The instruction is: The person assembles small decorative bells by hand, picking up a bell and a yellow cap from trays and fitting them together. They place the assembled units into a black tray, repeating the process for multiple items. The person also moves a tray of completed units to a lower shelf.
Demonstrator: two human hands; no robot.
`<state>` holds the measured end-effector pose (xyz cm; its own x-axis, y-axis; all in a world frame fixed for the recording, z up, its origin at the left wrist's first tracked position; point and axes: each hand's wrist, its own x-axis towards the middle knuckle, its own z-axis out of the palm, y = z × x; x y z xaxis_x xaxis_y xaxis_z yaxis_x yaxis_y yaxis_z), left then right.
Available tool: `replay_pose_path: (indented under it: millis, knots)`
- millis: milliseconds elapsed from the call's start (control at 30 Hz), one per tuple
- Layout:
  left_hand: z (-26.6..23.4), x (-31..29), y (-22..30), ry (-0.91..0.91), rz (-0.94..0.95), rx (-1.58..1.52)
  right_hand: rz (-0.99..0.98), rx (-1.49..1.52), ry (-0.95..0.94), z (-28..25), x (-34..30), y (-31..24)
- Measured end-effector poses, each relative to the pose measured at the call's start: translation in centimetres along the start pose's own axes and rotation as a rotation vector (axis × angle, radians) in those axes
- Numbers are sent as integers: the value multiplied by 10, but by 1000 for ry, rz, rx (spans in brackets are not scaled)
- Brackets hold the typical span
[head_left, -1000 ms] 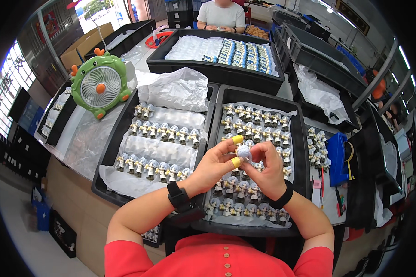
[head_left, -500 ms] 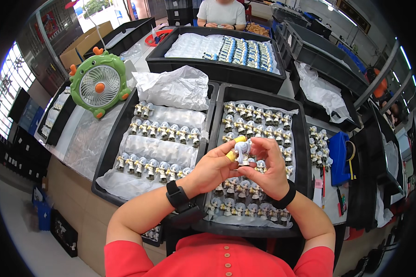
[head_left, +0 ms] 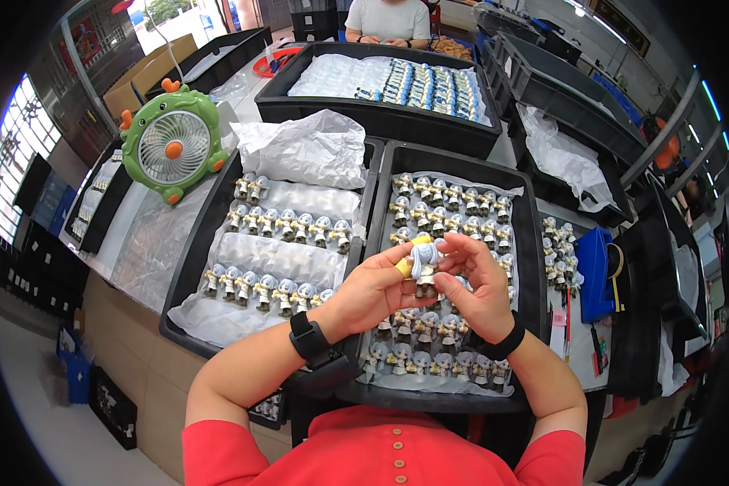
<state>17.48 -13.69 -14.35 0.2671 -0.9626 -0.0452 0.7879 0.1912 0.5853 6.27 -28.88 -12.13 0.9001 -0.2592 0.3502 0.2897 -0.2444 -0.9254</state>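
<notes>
A small figurine (head_left: 424, 266) with pale lilac hair, a white outfit and dark boots stands upright between my hands, above the right-hand tray. My left hand (head_left: 373, 293), wearing yellow finger covers on two fingers, grips it from the left side. Curled around its right side, my right hand (head_left: 484, 293) has thumb and fingertips at the hair and body. Below them, the right black tray (head_left: 533, 243) holds rows of similar figurines on white paper. More rows lie in the left black tray (head_left: 188, 279), with crumpled white paper (head_left: 304, 150) at its far end.
A green fan (head_left: 174, 146) stands at the left. Beyond the trays sits another black tray (head_left: 364, 115) of blue-and-white pieces, with a person in white behind it. To the right are loose figurines (head_left: 560, 251), a blue bin (head_left: 595, 271), pens and stacked black crates (head_left: 567, 105).
The figurine has turned and straightened in my fingers, so its body and boots show more. My right thumb and fingers have shifted slightly around it.
</notes>
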Motion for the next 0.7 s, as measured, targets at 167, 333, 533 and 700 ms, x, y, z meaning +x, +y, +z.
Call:
replay_pose_path:
  millis: [167, 333, 533, 700]
  knots:
    - [0, -2, 2, -30, -2, 16, 22, 21, 13, 2, 0, -1]
    - [1, -1, 0, -14, 8, 27, -34, -79, 2, 0, 1, -2]
    - [-6, 1, 1, -79, -18, 18, 11, -21, 16, 2, 0, -4]
    - [0, -1, 0, 25, 21, -32, -130, -185, -51, 0, 1, -4]
